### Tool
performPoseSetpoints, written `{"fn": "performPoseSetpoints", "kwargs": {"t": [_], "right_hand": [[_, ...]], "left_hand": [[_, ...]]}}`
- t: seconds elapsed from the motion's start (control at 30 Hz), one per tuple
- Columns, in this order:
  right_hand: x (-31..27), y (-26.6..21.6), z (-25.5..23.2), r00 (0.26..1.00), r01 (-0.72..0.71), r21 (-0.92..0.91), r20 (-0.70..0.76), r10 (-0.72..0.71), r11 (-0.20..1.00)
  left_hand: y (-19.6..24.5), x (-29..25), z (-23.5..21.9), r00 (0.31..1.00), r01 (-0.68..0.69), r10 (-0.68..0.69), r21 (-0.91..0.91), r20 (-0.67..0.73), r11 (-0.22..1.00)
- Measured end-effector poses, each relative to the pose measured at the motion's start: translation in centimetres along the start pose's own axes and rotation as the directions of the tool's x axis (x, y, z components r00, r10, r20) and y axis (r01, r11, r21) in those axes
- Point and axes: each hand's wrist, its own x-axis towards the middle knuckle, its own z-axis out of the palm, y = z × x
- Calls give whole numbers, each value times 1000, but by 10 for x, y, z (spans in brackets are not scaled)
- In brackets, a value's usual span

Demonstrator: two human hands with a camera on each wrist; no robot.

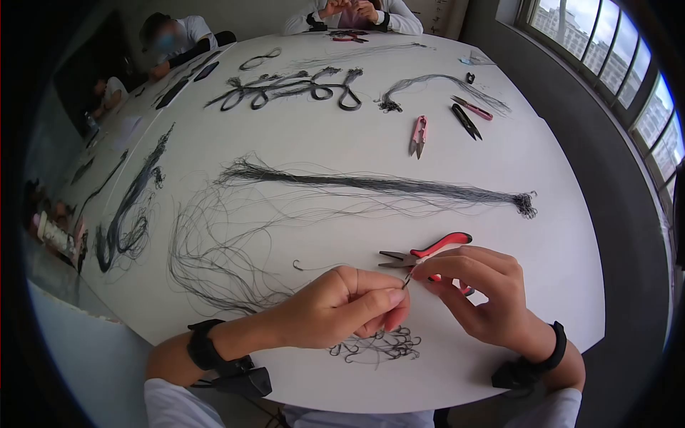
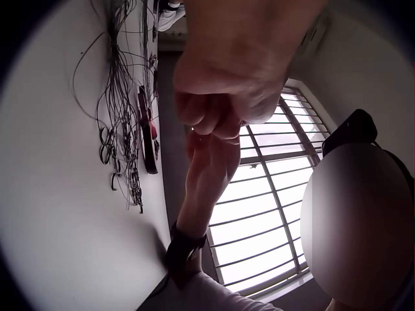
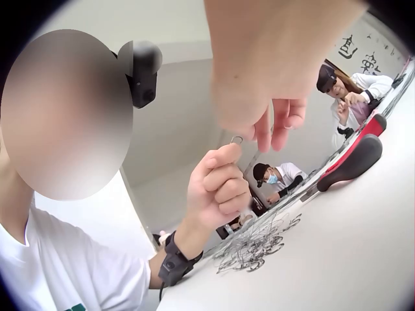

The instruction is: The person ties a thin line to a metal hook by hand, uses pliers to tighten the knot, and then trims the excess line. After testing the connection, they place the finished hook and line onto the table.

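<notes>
My left hand (image 1: 349, 303) pinches a small dark fish hook (image 3: 237, 138) between thumb and forefinger, its bend standing up from the fingertips. My right hand (image 1: 481, 292) is bent close beside it, thumb and forefinger right at the hook; whether they grip it I cannot tell. Partly behind the right hand lie red-and-black pliers (image 1: 444, 243), jaws towards the left. Below the left hand is a heap of fish hooks (image 1: 389, 346) tied to thin dark lines (image 1: 214, 267). One single hook (image 1: 297, 265) lies beyond the left wrist.
A long bundle of dark lines (image 1: 385, 185) with hooks at its right end crosses the table (image 1: 556, 285). Pink thread snips (image 1: 419, 135) and black snips (image 1: 467, 121) lie farther back. Looped bundles (image 1: 285, 90) are at the far side, where other people sit.
</notes>
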Motion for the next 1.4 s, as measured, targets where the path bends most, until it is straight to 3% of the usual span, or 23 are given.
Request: {"fn": "performPoseSetpoints", "kwargs": {"t": [0.17, 0.23, 0.33, 0.43, 0.53, 0.83, 1.17, 1.4], "right_hand": [[-2, 0, 9, 996, -66, 32, -65, 68, 997], [-4, 6, 13, 998, 33, 54, -53, -30, 998], [-7, 11, 13, 998, 57, 92, 18, -59, 994], [-9, 10, 17, 999, -33, 204, 11, 32, 978], [-10, 11, 18, 999, -37, 238, 7, 37, 970], [-10, 12, 18, 999, -34, 263, -3, 36, 964], [-10, 13, 19, 1000, -16, 255, -6, 19, 967], [-10, 13, 18, 999, 47, 175, -25, -43, 983]], "left_hand": [[-4, 1, -2, 994, 111, -111, 3, 6, 994], [-6, 1, -3, 992, 121, -121, 1, 38, 993], [-4, 2, -2, 990, 135, -136, 49, 38, 990], [-5, 2, -1, 988, 156, -157, 60, 3, 986], [-8, 2, -1, 985, 171, -171, -4, 18, 985], [-8, 3, -1, 994, 99, -99, 0, -51, 995], [-6, 3, 2, 993, 118, -116, 53, -32, 992], [-5, 0, 5, 992, 130, -130, -4, 11, 992]]}}
